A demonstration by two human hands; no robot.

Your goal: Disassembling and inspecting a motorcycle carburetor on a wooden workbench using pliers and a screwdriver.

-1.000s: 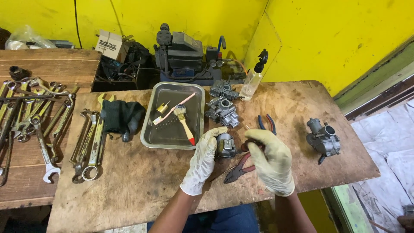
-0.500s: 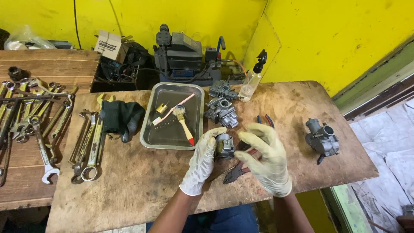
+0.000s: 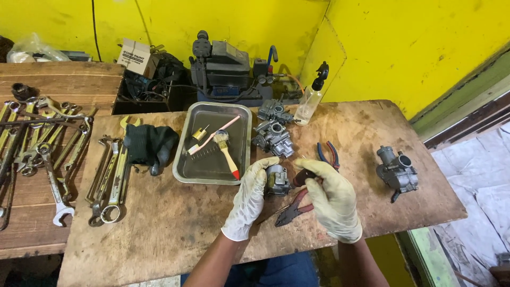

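Head view: near the middle of the frame, just below the tray [image 3: 183, 175], the left hand [image 3: 248, 199] in a pale glove curls around a small grey carburetor [image 3: 277, 180], its fingers closed on the near side while the part rests on or just above the wooden counter [image 3: 159, 234]. The right hand [image 3: 332, 199], gloved the same, sits just right of the carburetor with its fingers bent in toward it; a dark red handle shows at its fingertips, but whether they grip it cannot be told.

A second ago the right hand lay lower and flatter over the red-handled pliers [image 3: 292, 210]; half a second ago its fingers were spread wide above them. Now the fingers have drawn together and moved up beside the carburetor, and the pliers lie on the counter below both hands. The left hand has held its place throughout. This reads as the right hand settling in to work on the held part.

Above the hands two more carburetors [image 3: 273, 133] stand right of the tray, which holds a brush [image 3: 227, 154]. Blue-handled pliers [image 3: 328, 154] lie right of centre, another carburetor [image 3: 397, 172] at far right, and wrenches [image 3: 106, 180] at left.
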